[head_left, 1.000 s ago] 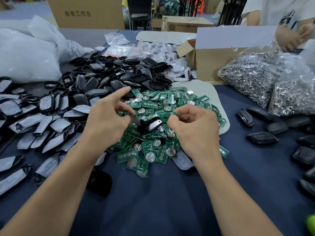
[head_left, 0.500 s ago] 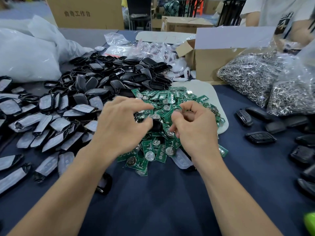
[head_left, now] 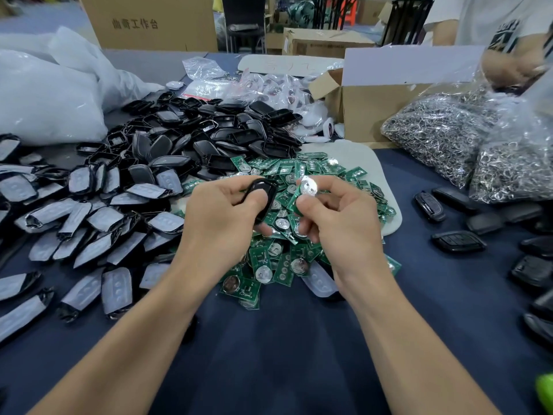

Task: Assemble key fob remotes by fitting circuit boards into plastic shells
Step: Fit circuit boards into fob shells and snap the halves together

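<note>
Left hand (head_left: 223,223) grips glossy black plastic shell (head_left: 261,189), its lower end hidden inside the grip. Right hand (head_left: 341,218) pinches green circuit board with silver coin cell (head_left: 307,187) just beside the shell; the board is mostly covered.

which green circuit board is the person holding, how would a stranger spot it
Find the heap of small green circuit boards mid-table on the dark blue cloth. Above it, the right hand pinches one green board with a round silver cell, beside the black plastic shell in the left hand. It alone is held clear of the heap.
</note>
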A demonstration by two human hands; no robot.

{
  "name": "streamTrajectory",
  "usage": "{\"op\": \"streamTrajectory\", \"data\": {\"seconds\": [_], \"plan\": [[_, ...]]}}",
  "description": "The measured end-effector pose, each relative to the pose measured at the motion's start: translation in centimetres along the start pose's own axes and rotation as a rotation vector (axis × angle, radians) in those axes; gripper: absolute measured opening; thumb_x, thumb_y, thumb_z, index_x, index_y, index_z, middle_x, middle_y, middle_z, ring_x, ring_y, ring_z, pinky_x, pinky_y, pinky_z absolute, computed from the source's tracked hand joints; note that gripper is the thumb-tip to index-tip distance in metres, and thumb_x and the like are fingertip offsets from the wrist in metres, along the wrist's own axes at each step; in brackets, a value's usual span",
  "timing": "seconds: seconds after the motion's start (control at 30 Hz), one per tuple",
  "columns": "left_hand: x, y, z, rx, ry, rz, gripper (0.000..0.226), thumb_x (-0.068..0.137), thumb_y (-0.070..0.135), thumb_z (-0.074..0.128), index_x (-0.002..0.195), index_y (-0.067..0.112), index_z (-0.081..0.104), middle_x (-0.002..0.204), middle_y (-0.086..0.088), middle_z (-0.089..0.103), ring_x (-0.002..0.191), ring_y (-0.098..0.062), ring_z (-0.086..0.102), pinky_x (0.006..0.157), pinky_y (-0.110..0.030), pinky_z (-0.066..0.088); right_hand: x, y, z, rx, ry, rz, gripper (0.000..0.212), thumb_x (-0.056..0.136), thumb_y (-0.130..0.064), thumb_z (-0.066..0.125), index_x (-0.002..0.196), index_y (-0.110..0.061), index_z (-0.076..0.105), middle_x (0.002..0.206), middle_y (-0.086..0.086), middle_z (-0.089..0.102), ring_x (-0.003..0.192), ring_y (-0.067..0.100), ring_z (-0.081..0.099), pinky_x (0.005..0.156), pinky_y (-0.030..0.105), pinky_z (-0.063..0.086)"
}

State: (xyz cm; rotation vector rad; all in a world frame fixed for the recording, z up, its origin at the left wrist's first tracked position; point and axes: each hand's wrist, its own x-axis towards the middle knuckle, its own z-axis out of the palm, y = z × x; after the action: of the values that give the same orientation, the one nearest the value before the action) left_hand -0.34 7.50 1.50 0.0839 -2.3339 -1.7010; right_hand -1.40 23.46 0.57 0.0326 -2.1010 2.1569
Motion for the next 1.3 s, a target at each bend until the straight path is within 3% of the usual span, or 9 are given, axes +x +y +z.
{"op": "streamTrajectory", "data": {"seconds": [0.1,0.2,0.3,0.47,0.57,0.8,1.0,1.13,1.3], "plan": [[-0.2,-0.1,0.4,-0.054,-0.038,-0.008,0.019,0.097,0.018,0.070,0.093,0.034,0.080,0.082,0.009,0.080,0.056,-0.020,0.075,0.045,-0.013,0.046,-0.2,0.2,0.3,-0.014,-0.020,-0.003,0.027,0.085,-0.013,0.072,0.104,-0.033,0.073,0.059,0.001,0.065,0.052,0.015,0.058,0.051,0.027,0.045],[-0.4,-0.3,0.6,-0.087,-0.111,-0.026,0.019,0.095,0.020,0.072,0.092,0.037,0.081,0.083,0.004,0.080,0.048,-0.025,0.069,0.044,-0.029,0.054,-0.2,0.2,0.3,-0.036,-0.019,0.009,0.027,0.085,-0.011,0.073,0.102,-0.031,0.070,0.055,0.001,0.063,0.051,0.017,0.057,0.051,0.028,0.044],[-0.4,0.0,0.4,-0.141,-0.245,-0.085,0.014,0.091,0.028,0.070,0.095,0.034,0.083,0.087,0.001,0.080,0.040,-0.020,0.060,0.040,-0.020,0.044,-0.1,0.1,-0.1,-0.078,0.001,0.018,0.023,0.082,-0.009,0.072,0.094,-0.029,0.069,0.053,0.002,0.063,0.047,0.017,0.056,0.046,0.023,0.040],[-0.2,0.2,-0.1,-0.290,-0.446,-0.229,0.041,0.102,0.006,0.044,0.108,0.024,0.081,0.096,-0.009,0.080,0.074,-0.032,0.078,0.056,-0.026,0.057,-0.4,-0.1,-0.4,-0.260,0.132,-0.036,0.015,0.082,-0.012,0.069,0.084,-0.026,0.064,0.059,-0.003,0.070,0.049,0.010,0.069,0.054,0.028,0.053],[-0.1,0.0,0.3,-0.375,-0.385,-0.301,0.036,0.107,0.003,0.043,0.115,0.019,0.075,0.099,-0.009,0.081,0.081,-0.031,0.079,0.063,-0.029,0.063,-0.3,-0.1,-0.5,-0.142,0.148,-0.008,0.014,0.081,-0.006,0.065,0.075,-0.018,0.061,0.060,-0.002,0.070,0.055,0.021,0.073,0.062,0.043,0.063],[0.2,-0.2,0.5,-0.293,-0.105,-0.290,0.023,0.103,0.003,0.058,0.097,0.013,0.077,0.091,-0.009,0.081,0.081,-0.029,0.079,0.061,-0.028,0.063,0.4,-0.6,-1.1,0.084,0.092,0.103,0.023,0.092,0.003,0.067,0.078,-0.015,0.070,0.064,-0.005,0.067,0.061,0.017,0.068,0.056,0.026,0.051],[0.2,0.0,0.3,-0.298,-0.084,-0.278,0.019,0.100,0.005,0.065,0.096,0.015,0.080,0.090,-0.008,0.081,0.085,-0.028,0.079,0.062,-0.026,0.062,0.1,-0.8,-0.9,0.091,0.043,0.085,0.024,0.098,-0.002,0.061,0.078,-0.015,0.069,0.070,0.007,0.070,0.052,0.013,0.053,0.047,0.018,0.042],[0.3,0.1,0.1,-0.442,-0.196,-0.328,0.022,0.101,-0.001,0.059,0.118,0.003,0.073,0.102,-0.011,0.081,0.093,-0.024,0.079,0.066,-0.024,0.062,0.1,-0.7,-0.8,0.134,0.068,0.105,0.020,0.098,0.000,0.062,0.085,-0.014,0.069,0.066,0.008,0.070,0.048,0.011,0.055,0.046,0.018,0.042],[0.4,0.0,-0.2,-0.428,-0.236,-0.325,0.027,0.098,-0.006,0.059,0.118,0.005,0.073,0.105,-0.010,0.080,0.100,-0.028,0.077,0.073,-0.026,0.062,0.2,0.0,-0.9,-0.086,0.138,-0.044,0.013,0.088,-0.017,0.074,0.092,-0.024,0.063,0.064,0.004,0.072,0.055,0.015,0.065,0.056,0.028,0.046]]}}
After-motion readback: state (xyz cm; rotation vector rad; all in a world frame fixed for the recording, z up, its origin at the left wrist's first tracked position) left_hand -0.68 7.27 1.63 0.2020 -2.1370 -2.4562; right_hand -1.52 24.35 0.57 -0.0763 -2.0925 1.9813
